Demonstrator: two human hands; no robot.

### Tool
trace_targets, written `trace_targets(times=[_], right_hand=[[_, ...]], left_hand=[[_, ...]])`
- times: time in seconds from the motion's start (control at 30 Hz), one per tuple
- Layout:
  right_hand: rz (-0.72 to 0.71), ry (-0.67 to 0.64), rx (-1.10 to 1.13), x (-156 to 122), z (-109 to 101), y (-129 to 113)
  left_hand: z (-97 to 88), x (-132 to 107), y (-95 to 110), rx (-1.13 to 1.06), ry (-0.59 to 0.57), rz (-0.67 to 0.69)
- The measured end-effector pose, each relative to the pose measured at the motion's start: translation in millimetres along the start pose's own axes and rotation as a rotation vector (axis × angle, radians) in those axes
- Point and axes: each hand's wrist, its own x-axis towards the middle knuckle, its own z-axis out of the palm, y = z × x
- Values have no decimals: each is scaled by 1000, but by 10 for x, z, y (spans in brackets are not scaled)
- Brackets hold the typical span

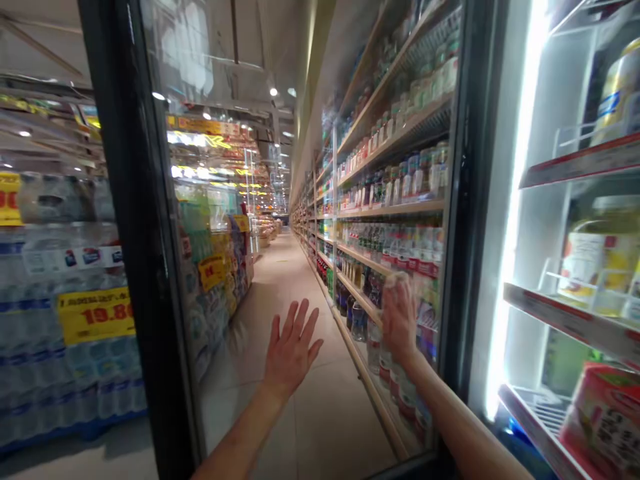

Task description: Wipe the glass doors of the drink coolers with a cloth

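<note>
Glass door (pixel 310 253) beyond spread left hand (pixel 291 348), blurred right hand (pixel 399 323) perhaps touching

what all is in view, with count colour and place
glass door: one, black-framed, centre
light strip: one, white, right
fridge shelves: at least three, red-edged, right
drinks: several, yellowish, on fridge shelves
pack: one, mostly pink, lower right
bottle packs: many, clear and blue, left
signs: several, yellow, left and centre
stocked shelves: many, pale-edged, right of centre
floor: one, beige, centre
ceiling lights: many, white, top
left hand: one, bare, lower centre
right hand: one, bare, blurred, right of centre
</note>
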Motion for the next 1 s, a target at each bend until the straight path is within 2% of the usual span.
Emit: trace_targets(times=[0.07,0.13,0.17,0.27,0.3,0.33,0.37,0.47,0.5,0.53,0.57,0.67,0.7,0.73,0.77,0.8,0.87,0.9,0.97,1.0], right_hand=[[191,131,-31,81,12,68],[206,116,-19,82,28,-32],[138,46,1,46,35,-135],[-206,-163,91,-73,57,-449],[-285,-180,115,-66,69,-502],[-306,-164,128,-21,85,-522],[-260,-119,128,55,104,-517],[41,47,75,320,175,-501],[82,56,62,358,194,-541],[62,31,61,353,207,-611],[-20,-17,78,310,213,-704],[-464,-192,178,139,221,-1015],[-579,-221,204,149,236,-1095],[-634,-231,217,223,261,-1158],[-621,-222,218,360,297,-1208],[-543,-203,206,548,341,-1250],[-299,-150,174,966,442,-1341],[-209,-166,166,1129,491,-1401],[-197,-204,184,1246,560,-1551],[-262,-228,205,1190,574,-1632]], left_hand=[[0,2,9,-1,-2,3],[-3,2,12,-3,-1,1],[-9,0,5,-4,-3,0],[-52,-19,-75,-21,-12,29],[-76,-30,-123,-28,-15,46],[-104,-43,-178,-33,-14,59],[-136,-56,-239,-34,-8,63],[-239,-106,-416,19,27,29],[-273,-132,-465,50,34,16],[-307,-166,-507,80,39,4],[-341,-211,-543,105,39,-2],[-432,-393,-616,126,5,9],[-457,-458,-633,124,-11,26],[-478,-517,-646,120,-27,43],[-497,-566,-655,116,-45,55],[-514,-603,-660,110,-60,61],[-549,-639,-661,88,-78,44],[-569,-644,-661,74,-81,20],[-622,-650,-673,45,-70,-39],[-656,-658,-689,35,-56,-65]])
